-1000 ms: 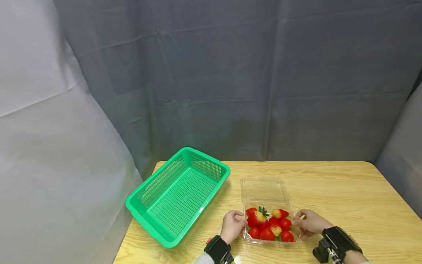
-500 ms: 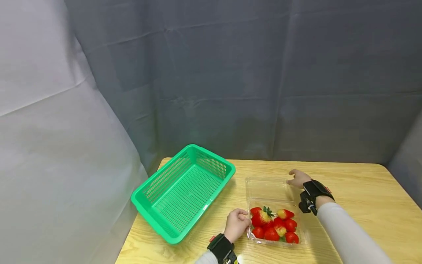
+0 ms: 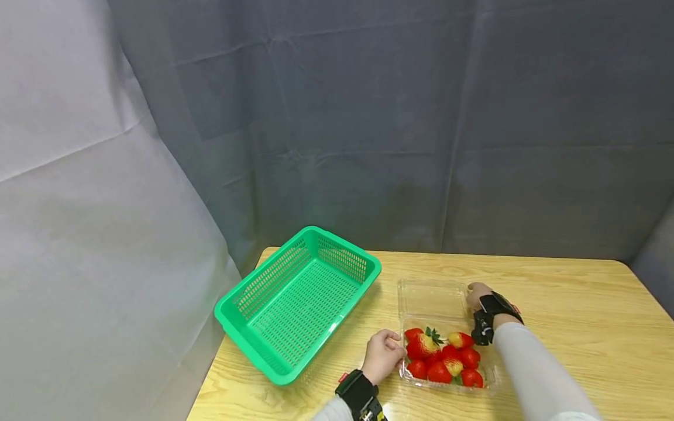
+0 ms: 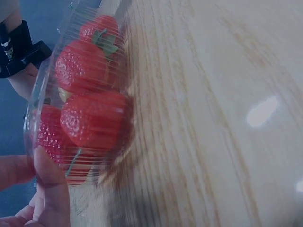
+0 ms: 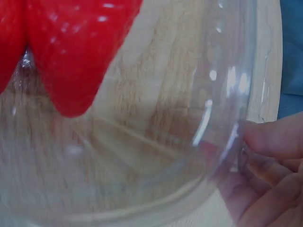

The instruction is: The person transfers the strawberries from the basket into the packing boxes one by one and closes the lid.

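Low in the frame, a pale wooden table (image 3: pixel 579 304) fills the bottom right, backed by a creased grey-blue cloth (image 3: pixel 368 117) (lighter sheeting hangs at the left). Near its lower middle sits a clear clamshell box (image 3: pixel 447 380) of strawberries (image 3: pixel 442 359), its lid (image 3: pixel 429 299) folded open toward the backdrop. The left hand (image 3: pixel 383 362) pinches the box's left rim between thumb and finger. The right hand (image 3: pixel 476 294) pinches the lid's right edge. A green basket (image 3: pixel 274 356) lies just left.

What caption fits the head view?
Left hand holds a clear box of strawberries; right hand grips its open lid, beside a green basket.
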`<state>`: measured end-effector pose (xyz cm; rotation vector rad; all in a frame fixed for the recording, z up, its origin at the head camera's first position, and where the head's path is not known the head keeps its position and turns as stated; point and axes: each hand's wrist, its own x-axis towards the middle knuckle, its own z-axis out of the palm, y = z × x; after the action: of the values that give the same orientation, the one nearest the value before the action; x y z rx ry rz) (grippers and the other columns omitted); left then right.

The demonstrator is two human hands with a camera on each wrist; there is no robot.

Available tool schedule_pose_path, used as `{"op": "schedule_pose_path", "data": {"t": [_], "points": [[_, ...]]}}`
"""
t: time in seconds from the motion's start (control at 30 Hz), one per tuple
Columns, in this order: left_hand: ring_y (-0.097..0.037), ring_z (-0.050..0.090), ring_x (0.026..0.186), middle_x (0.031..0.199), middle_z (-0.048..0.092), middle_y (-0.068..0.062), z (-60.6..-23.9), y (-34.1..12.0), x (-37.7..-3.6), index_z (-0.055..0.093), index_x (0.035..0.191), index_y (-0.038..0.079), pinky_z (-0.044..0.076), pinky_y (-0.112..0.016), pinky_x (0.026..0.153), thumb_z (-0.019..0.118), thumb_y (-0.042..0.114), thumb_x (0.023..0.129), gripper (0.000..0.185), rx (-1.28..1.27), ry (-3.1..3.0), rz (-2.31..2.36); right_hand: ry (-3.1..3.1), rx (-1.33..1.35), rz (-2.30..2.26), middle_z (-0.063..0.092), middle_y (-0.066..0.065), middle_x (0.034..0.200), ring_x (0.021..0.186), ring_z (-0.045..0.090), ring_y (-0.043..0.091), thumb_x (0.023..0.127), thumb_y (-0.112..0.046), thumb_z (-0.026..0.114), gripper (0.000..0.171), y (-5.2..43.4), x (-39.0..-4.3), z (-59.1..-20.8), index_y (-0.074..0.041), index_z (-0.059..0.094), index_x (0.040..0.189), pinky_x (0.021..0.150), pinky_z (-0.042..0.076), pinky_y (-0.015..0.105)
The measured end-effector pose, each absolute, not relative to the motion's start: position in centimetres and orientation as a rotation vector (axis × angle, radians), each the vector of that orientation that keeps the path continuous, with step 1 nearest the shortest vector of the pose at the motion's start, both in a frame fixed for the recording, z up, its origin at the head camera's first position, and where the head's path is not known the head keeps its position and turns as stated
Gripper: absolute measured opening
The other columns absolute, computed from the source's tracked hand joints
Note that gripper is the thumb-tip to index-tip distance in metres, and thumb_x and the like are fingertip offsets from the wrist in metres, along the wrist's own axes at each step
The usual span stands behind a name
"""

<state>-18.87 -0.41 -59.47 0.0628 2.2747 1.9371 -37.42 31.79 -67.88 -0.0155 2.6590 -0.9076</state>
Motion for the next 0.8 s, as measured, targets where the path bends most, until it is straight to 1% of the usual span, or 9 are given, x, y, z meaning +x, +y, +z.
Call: {"op": "schedule_pose_path", "data": {"t": [0.1,0.2,0.27,0.4,0.53,0.6,0.63,0.73,0.8], "points": [[-0.007,0.05,0.043,0.061,0.054,0.0,-59.5,-0.3,-18.9,0.057,0.094,-0.004,0.046,-0.022,0.043,0.063,-0.007,0.073,0.022,0.055,2.267,1.932,2.624,0.064,-0.943,0.048,0.036,0.111,0.069,0.048,0.026,0.079,0.004,0.043,0.052,29.2,-33.8,-61.1,0.019,0.033,0.128,0.053,0.04,0.029],[-0.007,0.05,0.043,0.061,0.054,0.0,-59.5,-0.1,-18.9,0.056,0.094,-0.005,0.046,-0.022,0.043,0.063,-0.008,0.073,0.022,0.051,2.263,1.934,2.666,0.021,-1.033,0.052,0.036,0.099,0.063,0.05,0.02,0.08,0.005,0.044,0.051,28.4,-31.5,-57.8,0.021,0.032,0.126,0.051,0.038,0.027],[-0.007,0.05,0.043,0.06,0.053,0.001,-59.5,-0.1,-18.8,0.056,0.093,-0.005,0.046,-0.022,0.042,0.062,-0.008,0.072,0.022,0.052,2.263,1.932,2.714,-0.007,-1.104,0.054,0.035,0.096,0.061,0.053,0.018,0.081,0.006,0.046,0.05,28.4,-30.4,-56.7,0.02,0.031,0.127,0.052,0.039,0.026],[-0.006,0.049,0.042,0.059,0.053,0.0,-59.4,-0.1,-18.7,0.056,0.092,-0.006,0.044,-0.02,0.042,0.061,-0.009,0.071,0.022,0.061,2.274,1.938,2.759,0.004,-1.328,0.051,0.035,0.102,0.066,0.059,0.026,0.078,0.009,0.053,0.059,28.4,-28.5,-55.5,0.016,0.027,0.13,0.055,0.046,0.029],[-0.005,0.048,0.042,0.06,0.054,0.001,-59.2,-0.3,-18.6,0.057,0.092,-0.006,0.042,-0.018,0.042,0.061,-0.008,0.072,0.021,0.056,2.276,1.944,2.727,-0.065,-1.515,0.044,0.034,0.108,0.08,0.059,0.035,0.082,0.007,0.052,0.06,28.1,-26.7,-54.4,0.013,0.022,0.134,0.065,0.051,0.036],[-0.006,0.049,0.043,0.061,0.054,0.001,-59.1,-0.3,-18.6,0.057,0.092,-0.005,0.042,-0.018,0.042,0.061,-0.008,0.072,0.02,0.052,2.279,1.938,2.704,-0.107,-1.578,0.044,0.033,0.113,0.089,0.057,0.036,0.085,0.006,0.05,0.057,28.0,-25.8,-53.9,0.01,0.024,0.136,0.069,0.052,0.036],[-0.006,0.049,0.043,0.061,0.054,0.001,-59.1,-0.3,-18.6,0.057,0.092,-0.004,0.043,-0.018,0.042,0.061,-0.007,0.073,0.02,0.038,2.276,1.934,2.703,-0.14,-1.597,0.044,0.032,0.115,0.092,0.057,0.034,0.086,0.005,0.05,0.056,28.0,-25.4,-53.7,0.009,0.025,0.136,0.071,0.052,0.034],[-0.007,0.05,0.045,0.062,0.054,0.0,-59.0,-0.3,-18.6,0.058,0.092,-0.004,0.045,-0.021,0.044,0.062,-0.007,0.073,0.02,0.027,2.275,1.937,2.689,-0.253,-1.686,0.045,0.029,0.119,0.098,0.056,0.017,0.091,0.0,0.049,0.048,28.2,-23.9,-53.4,0.006,0.031,0.135,0.075,0.05,0.023],[-0.007,0.05,0.045,0.062,0.054,0.0,-58.9,-0.2,-18.5,0.058,0.093,-0.004,0.047,-0.022,0.044,0.062,-0.007,0.073,0.02,0.023,2.269,1.943,2.648,-0.339,-1.775,0.048,0.022,0.121,0.099,0.054,0.004,0.094,-0.006,0.045,0.044,28.6,-22.8,-53.3,0.005,0.033,0.134,0.077,0.047,0.017]]}}
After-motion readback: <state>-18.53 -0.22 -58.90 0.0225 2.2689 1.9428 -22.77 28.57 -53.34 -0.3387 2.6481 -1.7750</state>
